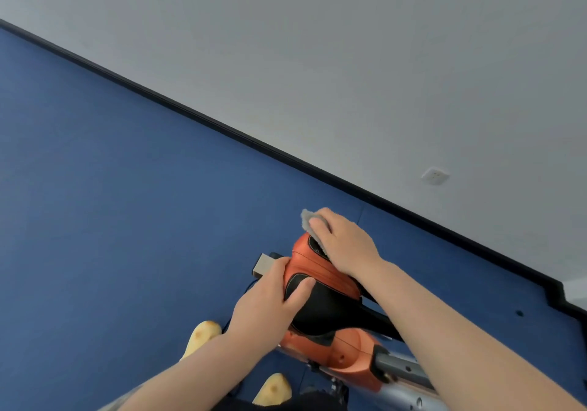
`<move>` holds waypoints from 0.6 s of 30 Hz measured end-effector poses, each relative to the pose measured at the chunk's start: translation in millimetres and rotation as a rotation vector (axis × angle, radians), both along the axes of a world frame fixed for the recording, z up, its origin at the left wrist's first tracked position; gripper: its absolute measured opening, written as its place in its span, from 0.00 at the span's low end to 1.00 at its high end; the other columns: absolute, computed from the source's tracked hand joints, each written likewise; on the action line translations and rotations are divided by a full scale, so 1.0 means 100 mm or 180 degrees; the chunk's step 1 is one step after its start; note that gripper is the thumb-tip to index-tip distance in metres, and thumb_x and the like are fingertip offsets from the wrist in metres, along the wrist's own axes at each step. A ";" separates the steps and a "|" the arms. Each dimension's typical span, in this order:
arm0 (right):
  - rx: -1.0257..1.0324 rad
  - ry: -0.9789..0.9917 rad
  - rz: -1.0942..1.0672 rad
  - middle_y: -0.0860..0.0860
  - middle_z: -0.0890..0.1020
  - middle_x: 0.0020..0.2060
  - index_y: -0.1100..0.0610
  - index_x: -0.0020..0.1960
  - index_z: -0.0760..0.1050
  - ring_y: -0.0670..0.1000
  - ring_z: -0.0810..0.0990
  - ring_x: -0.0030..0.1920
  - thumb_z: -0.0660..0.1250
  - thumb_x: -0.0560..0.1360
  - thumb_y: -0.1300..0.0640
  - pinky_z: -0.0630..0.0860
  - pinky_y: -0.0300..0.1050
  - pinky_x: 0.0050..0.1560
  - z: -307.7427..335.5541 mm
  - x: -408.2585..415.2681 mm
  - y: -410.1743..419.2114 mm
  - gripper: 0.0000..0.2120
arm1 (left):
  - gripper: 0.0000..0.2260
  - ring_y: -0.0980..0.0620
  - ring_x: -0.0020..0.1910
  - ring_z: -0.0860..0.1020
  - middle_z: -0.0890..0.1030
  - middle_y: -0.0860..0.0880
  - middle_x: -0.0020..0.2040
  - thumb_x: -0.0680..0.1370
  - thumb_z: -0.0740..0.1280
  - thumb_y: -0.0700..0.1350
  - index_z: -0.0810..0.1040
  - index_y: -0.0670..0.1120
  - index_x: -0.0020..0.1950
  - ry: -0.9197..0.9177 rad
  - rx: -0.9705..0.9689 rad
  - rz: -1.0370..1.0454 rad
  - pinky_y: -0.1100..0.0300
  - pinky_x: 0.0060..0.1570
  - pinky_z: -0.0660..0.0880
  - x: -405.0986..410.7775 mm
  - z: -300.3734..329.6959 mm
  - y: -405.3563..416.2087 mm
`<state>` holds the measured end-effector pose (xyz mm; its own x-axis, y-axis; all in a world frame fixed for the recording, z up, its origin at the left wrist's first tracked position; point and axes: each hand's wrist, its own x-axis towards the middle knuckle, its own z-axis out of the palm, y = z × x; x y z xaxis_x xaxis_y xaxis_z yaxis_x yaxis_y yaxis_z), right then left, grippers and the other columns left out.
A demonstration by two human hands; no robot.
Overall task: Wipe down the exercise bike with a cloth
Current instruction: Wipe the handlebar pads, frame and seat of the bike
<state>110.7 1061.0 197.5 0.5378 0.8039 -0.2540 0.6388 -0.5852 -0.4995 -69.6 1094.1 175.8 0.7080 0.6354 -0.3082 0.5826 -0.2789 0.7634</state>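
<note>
The exercise bike's orange and black saddle (320, 286) sits low in the middle of the view, on an orange and silver frame (359, 356). My right hand (346, 242) presses a small grey cloth (309, 218) flat onto the saddle's far orange end, fingers fairly straight; most of the cloth is hidden under the hand. My left hand (270, 302) grips the saddle's left side, thumb on the black top and fingers curled round the edge.
Blue floor (127, 204) stretches to the left and beyond the bike. A black skirting (222, 126) runs diagonally below a grey wall with a white socket (435, 175). Two yellow slippers (203, 337) are on the floor below my left arm. A grey block end (263, 264) juts out left of the saddle.
</note>
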 end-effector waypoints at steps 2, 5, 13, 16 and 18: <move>0.0119 -0.0580 0.0691 0.42 0.76 0.56 0.43 0.56 0.73 0.48 0.72 0.57 0.52 0.78 0.41 0.71 0.49 0.55 -0.01 -0.11 -0.01 0.15 | 0.24 0.59 0.44 0.78 0.78 0.59 0.45 0.71 0.50 0.71 0.65 0.61 0.61 0.0043 0.0025 0.0009 0.59 0.44 0.76 -0.01 -0.01 0.00; 0.0483 -0.0598 0.1530 0.39 0.72 0.64 0.42 0.59 0.75 0.43 0.64 0.66 0.52 0.77 0.37 0.58 0.43 0.66 0.06 -0.10 -0.20 0.19 | 0.23 0.61 0.42 0.76 0.77 0.59 0.43 0.71 0.51 0.72 0.66 0.60 0.58 0.0106 0.0073 -0.0022 0.62 0.41 0.75 0.00 -0.03 0.02; -0.0110 -0.1301 0.1186 0.44 0.82 0.44 0.45 0.46 0.82 0.49 0.77 0.47 0.56 0.76 0.38 0.61 0.44 0.39 0.04 -0.27 0.30 0.18 | 0.26 0.60 0.44 0.78 0.78 0.59 0.45 0.69 0.50 0.73 0.66 0.60 0.60 0.0180 0.0033 -0.0076 0.56 0.48 0.79 0.01 -0.04 0.03; 0.0398 -0.0594 0.1320 0.40 0.81 0.49 0.41 0.51 0.80 0.44 0.74 0.52 0.54 0.77 0.37 0.68 0.45 0.49 0.09 -0.12 0.04 0.18 | 0.27 0.60 0.45 0.78 0.78 0.58 0.46 0.69 0.50 0.73 0.66 0.59 0.60 0.0167 0.0042 -0.0102 0.55 0.49 0.79 0.01 -0.04 0.05; 0.0119 -0.0113 0.0632 0.41 0.80 0.48 0.43 0.49 0.80 0.46 0.76 0.52 0.54 0.78 0.37 0.73 0.46 0.50 0.10 -0.04 0.11 0.18 | 0.27 0.59 0.45 0.79 0.79 0.57 0.46 0.69 0.50 0.74 0.67 0.58 0.58 0.0158 0.0035 -0.0106 0.54 0.49 0.79 0.02 -0.03 0.05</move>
